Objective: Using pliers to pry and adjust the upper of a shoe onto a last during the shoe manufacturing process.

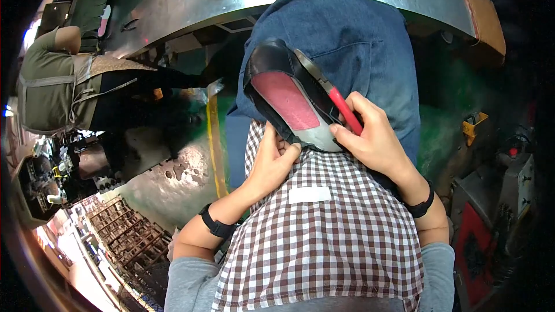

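My left hand (275, 159) pinches the rim of the black shoe (287, 101) at its heel end, thumb against bent fingers. The shoe lies near the middle of the frame, toe up and slightly left, its pink insole and grey heel lining facing me. My right hand (373, 136), just right of it, is closed round the handle of the red-handled tool (346, 111), whose metal end slants up to the left along the shoe's right side. Under the shoe, blue denim cloth (335, 20) covers my lap; the checked apron (324, 237) fills the lower centre. A metal worktop (173, 6) curves across the top, and a co-worker (52, 89) leans toward it at the upper left.
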Tool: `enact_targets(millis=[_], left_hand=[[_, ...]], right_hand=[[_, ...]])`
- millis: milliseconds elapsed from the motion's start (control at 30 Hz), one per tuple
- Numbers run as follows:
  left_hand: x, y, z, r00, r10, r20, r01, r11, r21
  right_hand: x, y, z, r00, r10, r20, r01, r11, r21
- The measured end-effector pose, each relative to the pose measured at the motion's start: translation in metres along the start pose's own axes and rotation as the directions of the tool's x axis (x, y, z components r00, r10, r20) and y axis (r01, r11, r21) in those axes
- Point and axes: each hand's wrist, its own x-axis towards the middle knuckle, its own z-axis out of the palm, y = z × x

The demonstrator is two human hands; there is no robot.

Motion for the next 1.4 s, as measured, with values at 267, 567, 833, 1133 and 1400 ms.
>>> enact_targets(millis=[267, 567, 833, 1133, 1400], left_hand=[[-0.001, 0.007, -0.001, 0.999, 0.043, 0.033, -0.043, 0.999, 0.000], [0.000, 0.003, 0.005, 0.993, 0.114, 0.042, -0.118, 0.987, 0.111], [-0.002, -0.010, -0.001, 0.996, 0.084, 0.032, -0.088, 0.981, 0.171], [0.001, -0.013, -0.008, 0.994, 0.104, 0.025, -0.107, 0.979, 0.176], [-0.007, -0.008, -0.017, 0.982, 0.100, 0.160, -0.124, 0.981, 0.152]], right_hand=[[-0.044, 0.004, -0.052, 0.944, -0.161, 0.288, 0.082, 0.960, 0.269], [-0.053, 0.010, -0.056, 0.764, 0.221, 0.606, -0.284, 0.959, 0.009], [-0.050, 0.003, -0.050, 0.791, 0.218, 0.571, -0.211, 0.974, -0.079], [-0.053, 0.019, -0.020, 0.871, 0.101, 0.481, -0.061, 0.993, -0.098], [-0.065, 0.025, -0.002, 0.898, -0.178, 0.401, 0.295, 0.922, -0.250]])
